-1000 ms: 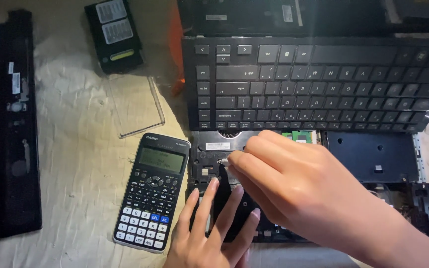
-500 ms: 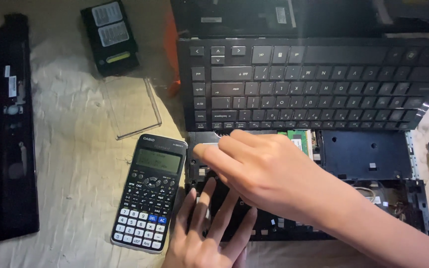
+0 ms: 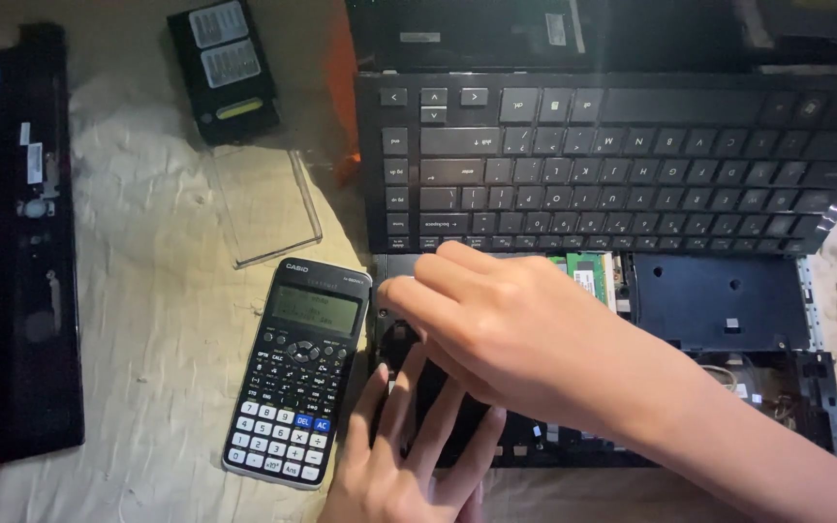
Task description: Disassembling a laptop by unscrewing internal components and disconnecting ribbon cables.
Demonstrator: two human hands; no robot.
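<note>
A wrinkled cream cloth [image 3: 147,320] covers the counter. Nearest, the left hand [image 3: 409,455] lies flat, fingers spread, on the opened laptop base [image 3: 728,310], a black shell with a green circuit board exposed. The right hand [image 3: 506,329] reaches over it, fingers loosely extended, pinching nothing visible. A scientific calculator [image 3: 297,373] lies just left. Farther back sits the detached keyboard [image 3: 622,165].

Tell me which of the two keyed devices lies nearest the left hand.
The calculator, small with a grey screen, lying just beside the left hand. The wide black keyboard sits farther up, beyond the right hand.
</note>
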